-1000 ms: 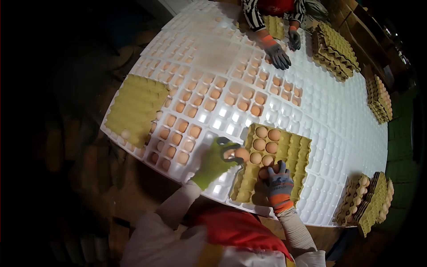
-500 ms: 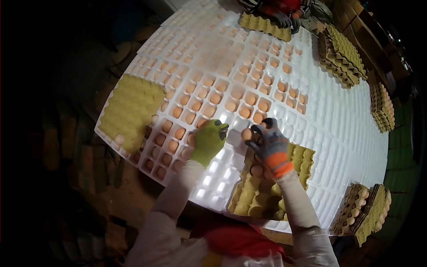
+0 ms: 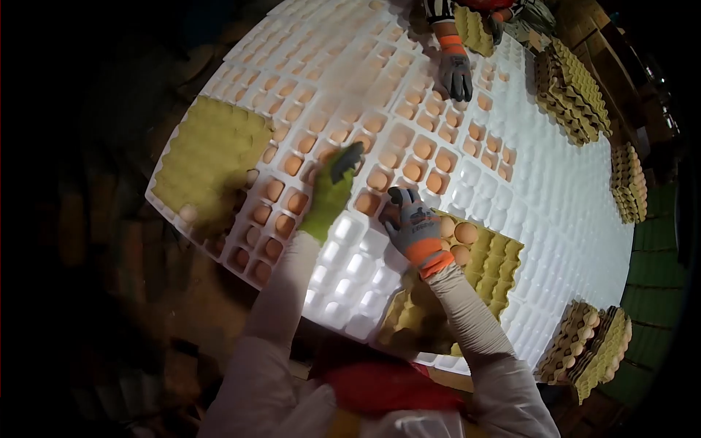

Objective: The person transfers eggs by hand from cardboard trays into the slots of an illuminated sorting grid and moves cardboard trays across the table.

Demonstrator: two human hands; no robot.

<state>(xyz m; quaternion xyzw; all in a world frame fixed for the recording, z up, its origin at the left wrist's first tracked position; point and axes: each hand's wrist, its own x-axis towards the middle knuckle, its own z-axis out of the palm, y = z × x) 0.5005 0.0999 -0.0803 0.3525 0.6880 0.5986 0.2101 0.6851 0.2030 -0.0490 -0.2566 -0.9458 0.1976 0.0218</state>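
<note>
My left hand (image 3: 334, 188), in a green glove with dark fingertips, is over the filled cells of the white trays (image 3: 349, 274), its fingers blurred. My right hand (image 3: 410, 219), in a grey and orange glove, has its fingers curled down at a cell just left of the yellow egg carton (image 3: 496, 266); an egg in its grip, if any, is hard to see. Several eggs (image 3: 466, 233) sit in that carton, partly behind my right wrist. An egg (image 3: 367, 202) lies in a cell between my hands.
Across the table a co-worker's gloved hand (image 3: 456, 73) reaches over the trays, beside another carton (image 3: 473, 31). A yellow carton (image 3: 212, 153) lies at the left. Carton stacks stand along the right edge (image 3: 573, 91), some holding eggs (image 3: 628, 182), and at the lower right (image 3: 602, 350).
My left hand has moved up and away over the trays. My right hand has shifted left and down, off the carton's eggs. More cells between my hands hold eggs. The co-worker's hand has reached forward.
</note>
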